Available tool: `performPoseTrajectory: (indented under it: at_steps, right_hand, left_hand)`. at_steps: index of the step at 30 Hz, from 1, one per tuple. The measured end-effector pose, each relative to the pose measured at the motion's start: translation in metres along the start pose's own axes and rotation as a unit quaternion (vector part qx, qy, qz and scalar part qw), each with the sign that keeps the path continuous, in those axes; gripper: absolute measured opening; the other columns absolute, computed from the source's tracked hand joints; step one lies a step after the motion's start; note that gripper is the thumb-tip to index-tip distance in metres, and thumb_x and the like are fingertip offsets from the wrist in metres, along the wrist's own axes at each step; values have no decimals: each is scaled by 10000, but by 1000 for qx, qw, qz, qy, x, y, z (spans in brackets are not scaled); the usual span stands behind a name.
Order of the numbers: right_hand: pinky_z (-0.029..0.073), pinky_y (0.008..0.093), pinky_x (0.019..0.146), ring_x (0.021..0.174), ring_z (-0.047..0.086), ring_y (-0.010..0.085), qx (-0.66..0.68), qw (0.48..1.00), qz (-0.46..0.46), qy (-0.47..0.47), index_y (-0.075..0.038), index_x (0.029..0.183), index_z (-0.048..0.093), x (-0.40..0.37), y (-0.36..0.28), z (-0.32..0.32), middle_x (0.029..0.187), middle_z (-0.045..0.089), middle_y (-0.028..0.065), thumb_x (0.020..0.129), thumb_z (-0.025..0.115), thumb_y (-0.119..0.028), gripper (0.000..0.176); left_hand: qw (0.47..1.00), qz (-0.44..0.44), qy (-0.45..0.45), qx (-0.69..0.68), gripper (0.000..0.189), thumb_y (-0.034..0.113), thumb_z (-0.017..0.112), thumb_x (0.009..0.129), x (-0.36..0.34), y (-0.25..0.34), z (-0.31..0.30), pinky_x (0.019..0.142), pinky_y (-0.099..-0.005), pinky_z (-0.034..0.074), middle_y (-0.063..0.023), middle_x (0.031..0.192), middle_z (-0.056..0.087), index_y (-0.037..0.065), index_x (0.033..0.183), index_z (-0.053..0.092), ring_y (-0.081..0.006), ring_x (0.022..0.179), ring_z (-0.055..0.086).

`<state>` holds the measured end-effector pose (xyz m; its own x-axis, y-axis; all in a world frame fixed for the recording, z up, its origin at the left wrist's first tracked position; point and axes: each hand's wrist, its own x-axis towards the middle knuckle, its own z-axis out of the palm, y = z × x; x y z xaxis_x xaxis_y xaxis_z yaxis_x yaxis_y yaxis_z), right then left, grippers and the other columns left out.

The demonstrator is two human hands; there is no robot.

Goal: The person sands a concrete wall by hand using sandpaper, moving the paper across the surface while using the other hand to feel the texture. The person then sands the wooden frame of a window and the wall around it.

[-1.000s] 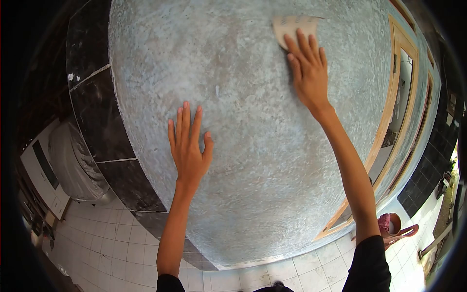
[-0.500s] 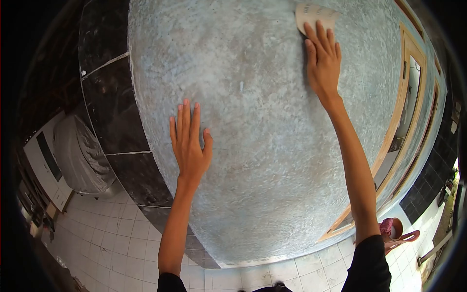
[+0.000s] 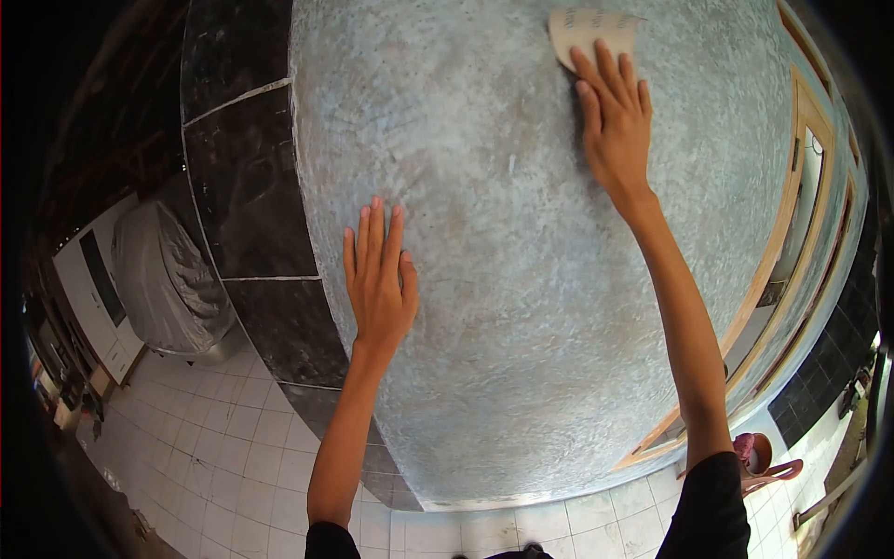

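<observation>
A rough grey-blue plastered wall fills the middle of the view. High on it, my right hand presses a sheet of sandpaper against the plaster. Its fingertips lie over the lower part of the sheet, and the beige printed backing faces me. Lower and to the left, my left hand rests on the wall, fingers stretched out and holding nothing. Both arms reach up from black sleeves.
Dark tiles border the wall on the left. Wood-framed windows run along the right. A brown plastic chair bears a pot near the lower right. Behind left stands a covered object on white floor tiles.
The view has turned slightly left, so the wall appears further right. Against the plaster, my right hand and the sandpaper have slid left. My left hand stays near the same spot.
</observation>
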<state>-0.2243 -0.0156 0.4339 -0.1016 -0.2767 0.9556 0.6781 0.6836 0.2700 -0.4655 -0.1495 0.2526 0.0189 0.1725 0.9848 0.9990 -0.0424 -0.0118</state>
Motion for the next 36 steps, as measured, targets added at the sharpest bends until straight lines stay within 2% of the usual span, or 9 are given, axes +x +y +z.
performPoseTrajectory:
  at_steps: [3, 6, 8, 11, 16, 19, 26, 33, 36]
  right_hand:
    - [184, 549, 1136, 1404, 315, 372, -45, 998, 38, 20, -207, 1405, 507, -19, -27, 12, 1507, 402, 98, 1019, 432, -267, 398]
    - [183, 542, 1163, 1439, 272, 319, 18, 968, -161, -194, -232, 1440, 452, -92, -86, -1, 1560, 317, 37, 940, 548, -269, 510]
    - [209, 485, 1179, 1444, 275, 254, 42, 937, -270, -216, -269, 1426, 465, -128, -103, -8, 1560, 315, -4, 892, 597, -326, 553]
    - [197, 472, 1185, 1444, 278, 235, 48, 938, -264, -218, -278, 1427, 463, -99, -80, -7, 1562, 314, -17, 905, 583, -323, 537]
    - [194, 531, 1142, 1390, 348, 341, -16, 999, 13, 41, -213, 1398, 513, 5, -14, 12, 1483, 436, 102, 1017, 434, -269, 393]
    - [183, 533, 1149, 1405, 329, 337, -62, 998, 25, 1, -221, 1394, 516, -28, -60, 20, 1503, 413, 89, 986, 493, -260, 410]
    - [159, 491, 1183, 1453, 255, 257, 70, 938, -255, -226, -290, 1443, 445, -69, -99, 8, 1563, 314, 0, 921, 574, -334, 539]
    - [242, 537, 1119, 1387, 352, 318, -12, 996, -21, 84, -212, 1327, 580, 56, -60, 52, 1462, 469, 40, 988, 496, -301, 360]
    - [230, 525, 1141, 1407, 323, 317, 17, 985, -157, -72, -240, 1350, 554, -7, -121, 46, 1490, 432, 27, 967, 534, -330, 394]
  left_hand:
    - [1000, -8, 3, 6, 469, 99, 372, 983, -3, -3, -4, 1173, -481, 174, -162, 1534, 339, 23, 1444, 412, -315, 1438, 281]
    - [1000, -8, 16, -7, 522, 23, 412, 921, -8, -13, -5, 1169, -484, 200, -165, 1520, 364, 17, 1443, 410, -319, 1423, 315]
    - [1000, -5, 14, -10, 520, 19, 408, 920, -11, -18, -8, 1171, -478, 201, -167, 1518, 366, 9, 1440, 410, -319, 1423, 315]
    - [1000, 2, 5, -15, 482, 55, 373, 958, -17, -24, -10, 1171, -476, 195, -172, 1522, 356, -6, 1435, 411, -323, 1428, 302]
    - [1000, 3, -11, -15, 450, 127, 346, 1009, -15, -22, -13, 1173, -481, 181, -179, 1527, 343, -18, 1430, 411, -329, 1436, 280]
    - [1000, 0, -16, -17, 462, 161, 352, 1016, -8, -21, -15, 1175, -481, 172, -184, 1530, 334, -25, 1437, 393, -335, 1439, 269]
    - [1000, -15, 11, -5, 547, 124, 440, 941, -31, -20, -8, 1171, -472, 203, -194, 1533, 323, -40, 1455, 348, -330, 1435, 284]
    - [999, -29, -18, -34, 574, 107, 466, 925, -34, -20, -15, 1180, -484, 167, -205, 1548, 285, -50, 1460, 327, -339, 1451, 240]
    - [999, -36, 1, -37, 581, 108, 469, 919, -43, -23, -12, 1181, -485, 166, -213, 1544, 288, -55, 1458, 326, -343, 1449, 242]
